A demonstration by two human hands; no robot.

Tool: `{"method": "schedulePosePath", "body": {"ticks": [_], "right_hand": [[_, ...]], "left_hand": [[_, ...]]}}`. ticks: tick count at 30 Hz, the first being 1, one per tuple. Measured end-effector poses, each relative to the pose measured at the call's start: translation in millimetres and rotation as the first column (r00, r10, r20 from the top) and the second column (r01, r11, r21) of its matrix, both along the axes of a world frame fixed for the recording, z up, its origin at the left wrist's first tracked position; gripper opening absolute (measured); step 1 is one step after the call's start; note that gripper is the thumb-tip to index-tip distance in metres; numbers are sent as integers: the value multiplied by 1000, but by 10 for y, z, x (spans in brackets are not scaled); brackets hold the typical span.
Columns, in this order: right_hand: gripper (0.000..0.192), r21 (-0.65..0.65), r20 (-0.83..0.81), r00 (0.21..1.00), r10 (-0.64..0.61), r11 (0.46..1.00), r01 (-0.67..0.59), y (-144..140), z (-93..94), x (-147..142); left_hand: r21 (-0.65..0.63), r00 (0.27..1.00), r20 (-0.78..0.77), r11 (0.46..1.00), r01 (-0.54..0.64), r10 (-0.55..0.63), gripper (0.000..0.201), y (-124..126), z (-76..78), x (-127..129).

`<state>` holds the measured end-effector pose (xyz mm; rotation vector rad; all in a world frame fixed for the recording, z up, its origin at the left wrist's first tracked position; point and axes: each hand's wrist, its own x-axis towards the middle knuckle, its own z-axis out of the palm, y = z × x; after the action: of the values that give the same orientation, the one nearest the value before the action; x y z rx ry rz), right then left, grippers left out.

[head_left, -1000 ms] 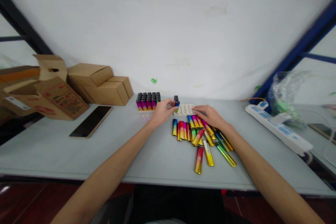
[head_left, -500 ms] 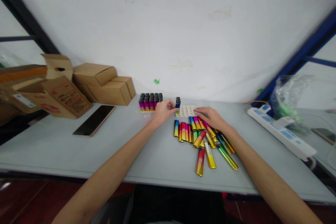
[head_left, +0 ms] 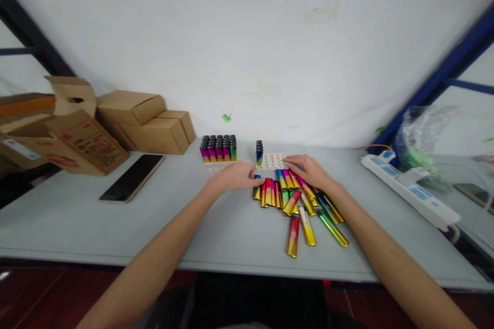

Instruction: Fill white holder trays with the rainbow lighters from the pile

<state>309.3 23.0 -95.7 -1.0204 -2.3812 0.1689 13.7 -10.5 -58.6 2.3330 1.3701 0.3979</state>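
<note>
My left hand point(head_left: 236, 177) is closed at the upper end of a blue-and-gold lighter point(head_left: 257, 193) lying at the left of a loose pile. Its thumb and fingers meet around that end. Behind it a white tray with rows of holes point(head_left: 274, 161) lies flat, with a few dark blue lighters point(head_left: 259, 153) upright along its left side. My right hand point(head_left: 307, 170) grips the tray's right end between thumb and fingertips. Below it spreads the pile of shiny lighters point(head_left: 293, 202) in red, gold, green and blue, some overlapping and partly under my right wrist.
To the left, a filled block of upright black-topped lighters point(head_left: 218, 149) stands near the wall. Further left are a phone point(head_left: 132, 178), closed cardboard boxes point(head_left: 154, 131) and an open carton point(head_left: 88, 141). A white power strip point(head_left: 411, 190) and clear plastic bag point(head_left: 422, 133) are at right.
My left hand has moved from the upright lighters at the tray's left side down toward the pile, onto the blue-and-gold lighter. My right hand stays at the tray's right end.
</note>
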Motion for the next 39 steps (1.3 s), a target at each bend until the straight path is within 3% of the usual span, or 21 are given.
{"method": "schedulePosePath", "body": {"ticks": [5,9,16,19,23,26,31,34,39], "right_hand": [[36,-9,-16,1000,-10,1000,10,-19,16,-8],[36,-8,-20,1000,-11,1000,11,-42,49,-25],[35,-8,-3,1000,-7,1000,7,-44,69,-29],[35,-7,-11,1000,-6,1000,6,-35,53,-27],[36,-4,-17,1000,-3,1000,3,-35,48,-32],[36,-7,-13,1000,-3,1000,3,-41,54,-36],[37,-10,-3,1000,-12,1000,12,-36,48,-31],[35,-10,-6,1000,-7,1000,7,-30,40,-26],[36,-15,-16,1000,-1,1000,1,-32,40,-28]], "left_hand": [[41,992,-97,996,-78,82,34,1,-2,10],[45,995,-18,994,-96,96,31,-15,16,-3],[110,999,37,994,22,-26,29,2,57,7],[66,978,191,995,69,-80,19,17,104,-18],[-88,855,509,983,163,-96,25,-25,186,-12],[-150,747,659,959,242,-85,34,-86,257,38],[-316,524,846,887,336,103,38,-128,326,116],[-364,479,861,865,345,171,45,-119,343,131],[-294,454,881,905,309,131,41,-144,360,136]]}}
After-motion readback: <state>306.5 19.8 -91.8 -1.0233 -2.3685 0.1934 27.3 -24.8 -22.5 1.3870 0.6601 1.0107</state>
